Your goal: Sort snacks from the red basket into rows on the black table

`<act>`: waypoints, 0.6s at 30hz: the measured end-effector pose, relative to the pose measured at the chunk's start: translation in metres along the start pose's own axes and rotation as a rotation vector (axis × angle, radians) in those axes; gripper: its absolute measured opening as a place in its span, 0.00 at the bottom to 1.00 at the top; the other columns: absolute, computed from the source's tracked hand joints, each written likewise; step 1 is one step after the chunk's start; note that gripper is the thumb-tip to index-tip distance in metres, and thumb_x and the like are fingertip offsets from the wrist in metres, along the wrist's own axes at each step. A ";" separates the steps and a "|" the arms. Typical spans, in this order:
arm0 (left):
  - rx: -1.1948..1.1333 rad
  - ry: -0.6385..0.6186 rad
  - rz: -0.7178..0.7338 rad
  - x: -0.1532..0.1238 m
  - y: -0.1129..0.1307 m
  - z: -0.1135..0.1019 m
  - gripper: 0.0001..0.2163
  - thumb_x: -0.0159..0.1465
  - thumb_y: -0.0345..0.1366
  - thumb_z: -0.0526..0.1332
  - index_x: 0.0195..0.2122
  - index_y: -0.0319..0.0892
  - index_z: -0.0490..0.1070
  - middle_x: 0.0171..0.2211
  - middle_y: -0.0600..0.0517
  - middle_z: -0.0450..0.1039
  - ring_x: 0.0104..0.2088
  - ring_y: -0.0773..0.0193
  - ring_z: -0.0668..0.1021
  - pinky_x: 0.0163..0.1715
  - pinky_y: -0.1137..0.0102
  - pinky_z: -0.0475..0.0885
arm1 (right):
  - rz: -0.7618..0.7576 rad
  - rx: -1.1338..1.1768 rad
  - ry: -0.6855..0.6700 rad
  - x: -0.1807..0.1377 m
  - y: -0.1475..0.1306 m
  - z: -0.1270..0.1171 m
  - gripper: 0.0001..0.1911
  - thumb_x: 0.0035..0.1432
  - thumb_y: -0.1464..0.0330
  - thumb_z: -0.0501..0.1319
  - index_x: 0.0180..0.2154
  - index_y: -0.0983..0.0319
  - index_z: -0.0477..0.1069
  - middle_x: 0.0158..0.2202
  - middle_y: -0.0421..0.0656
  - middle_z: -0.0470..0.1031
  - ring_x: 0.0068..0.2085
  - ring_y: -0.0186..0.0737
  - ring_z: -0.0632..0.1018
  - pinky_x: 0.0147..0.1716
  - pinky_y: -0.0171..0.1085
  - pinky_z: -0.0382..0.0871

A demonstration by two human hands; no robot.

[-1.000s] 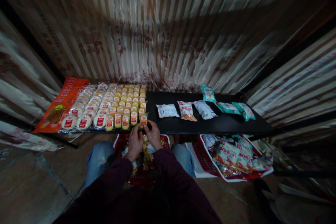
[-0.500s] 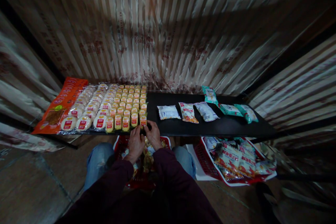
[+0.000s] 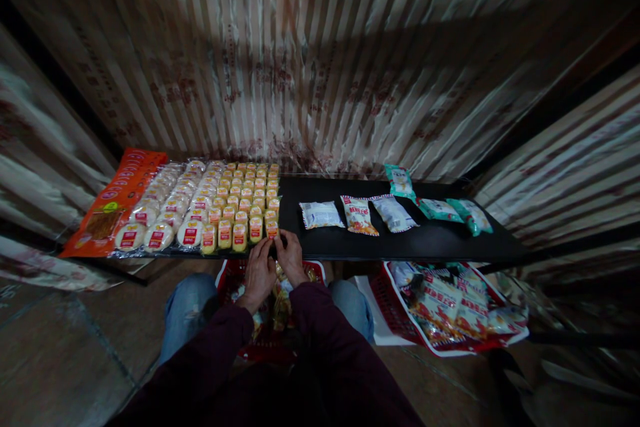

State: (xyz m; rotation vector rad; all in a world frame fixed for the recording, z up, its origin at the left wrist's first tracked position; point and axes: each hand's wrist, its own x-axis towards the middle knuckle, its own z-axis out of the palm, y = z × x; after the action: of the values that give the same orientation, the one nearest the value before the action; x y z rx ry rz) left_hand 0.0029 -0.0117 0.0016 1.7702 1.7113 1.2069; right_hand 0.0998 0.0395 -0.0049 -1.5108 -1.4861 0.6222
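At the front edge of the black shelf (image 3: 320, 247), my left hand (image 3: 259, 275) and my right hand (image 3: 291, 259) meet at a small wrapped yellow cake (image 3: 272, 229). Their fingertips close on its near end from both sides. This cake is the front one in the rightmost of several tight columns of the same wrapped cakes (image 3: 239, 235). Rows of round white wrapped cakes (image 3: 191, 232) in clear film lie to the left of these. Part of the held cake is hidden behind my fingers.
An orange bag (image 3: 111, 203) lies at the shelf's left end. White snack bags (image 3: 321, 214) and green bags (image 3: 400, 180) lie farther right. One red basket (image 3: 223, 275) stands between my knees, another red basket (image 3: 400, 307) at right holds snack bags. A striped curtain (image 3: 310, 80) hangs behind.
Almost nothing differs. Both hands stay at the same front cake, with only a very slight shift of the fingers and of the view.
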 end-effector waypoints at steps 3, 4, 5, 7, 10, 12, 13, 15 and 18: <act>-0.004 -0.004 0.011 0.001 -0.001 0.000 0.24 0.56 0.24 0.52 0.54 0.41 0.68 0.57 0.44 0.66 0.57 0.55 0.68 0.60 0.55 0.63 | -0.006 -0.032 0.008 -0.001 -0.001 0.001 0.16 0.60 0.62 0.53 0.42 0.63 0.73 0.41 0.51 0.74 0.43 0.45 0.74 0.47 0.43 0.67; -0.001 -0.006 0.015 0.000 -0.002 0.000 0.24 0.55 0.24 0.52 0.54 0.41 0.68 0.57 0.44 0.66 0.57 0.55 0.68 0.60 0.55 0.62 | -0.007 -0.052 0.007 -0.001 -0.002 0.001 0.16 0.61 0.62 0.53 0.43 0.64 0.72 0.41 0.51 0.74 0.43 0.45 0.74 0.47 0.43 0.67; 0.004 -0.008 0.019 0.000 -0.003 0.001 0.25 0.55 0.24 0.52 0.55 0.41 0.68 0.57 0.44 0.66 0.58 0.55 0.68 0.60 0.55 0.62 | -0.007 -0.080 0.005 -0.001 -0.002 0.000 0.15 0.61 0.62 0.53 0.42 0.64 0.72 0.41 0.51 0.74 0.43 0.46 0.73 0.47 0.43 0.67; 0.018 -0.010 0.028 0.000 -0.005 0.002 0.25 0.55 0.24 0.52 0.55 0.41 0.67 0.57 0.44 0.66 0.58 0.54 0.67 0.60 0.55 0.62 | -0.012 -0.145 -0.002 -0.002 -0.002 -0.001 0.15 0.61 0.63 0.52 0.42 0.63 0.72 0.41 0.52 0.73 0.44 0.47 0.73 0.47 0.44 0.66; 0.048 -0.012 0.031 0.000 -0.005 0.004 0.26 0.54 0.23 0.52 0.55 0.40 0.67 0.57 0.42 0.66 0.58 0.53 0.67 0.59 0.54 0.63 | -0.042 -0.210 -0.025 -0.002 -0.002 -0.002 0.14 0.61 0.63 0.52 0.42 0.61 0.72 0.40 0.50 0.74 0.44 0.47 0.73 0.47 0.44 0.65; 0.071 -0.016 0.037 0.000 -0.004 0.003 0.26 0.55 0.23 0.52 0.55 0.39 0.67 0.57 0.42 0.65 0.57 0.52 0.68 0.59 0.54 0.63 | -0.061 -0.215 -0.045 -0.001 -0.001 -0.003 0.14 0.61 0.64 0.52 0.43 0.61 0.72 0.39 0.50 0.74 0.43 0.46 0.73 0.46 0.42 0.66; 0.079 -0.017 0.043 0.001 -0.004 0.003 0.25 0.55 0.23 0.52 0.55 0.39 0.67 0.57 0.42 0.65 0.57 0.52 0.68 0.59 0.54 0.63 | -0.071 -0.213 -0.053 -0.001 -0.001 -0.004 0.14 0.61 0.64 0.52 0.44 0.62 0.72 0.40 0.50 0.74 0.42 0.46 0.74 0.46 0.42 0.66; 0.091 -0.017 0.056 0.001 -0.002 0.002 0.25 0.55 0.23 0.52 0.55 0.39 0.68 0.57 0.42 0.65 0.57 0.53 0.68 0.59 0.54 0.63 | -0.089 -0.207 -0.058 -0.001 0.001 -0.004 0.16 0.61 0.66 0.51 0.46 0.63 0.71 0.41 0.50 0.74 0.43 0.45 0.74 0.46 0.42 0.67; 0.108 -0.025 0.059 0.001 -0.001 0.002 0.25 0.55 0.23 0.52 0.55 0.38 0.67 0.58 0.41 0.65 0.57 0.52 0.68 0.58 0.53 0.63 | -0.111 -0.201 -0.058 -0.001 0.001 -0.004 0.16 0.61 0.67 0.51 0.47 0.62 0.71 0.41 0.49 0.74 0.42 0.44 0.73 0.46 0.41 0.67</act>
State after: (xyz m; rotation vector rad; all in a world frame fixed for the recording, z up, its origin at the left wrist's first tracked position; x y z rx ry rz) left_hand 0.0038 -0.0106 0.0004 1.9029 1.7516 1.1298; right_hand 0.1033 0.0381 -0.0037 -1.5595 -1.7067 0.4646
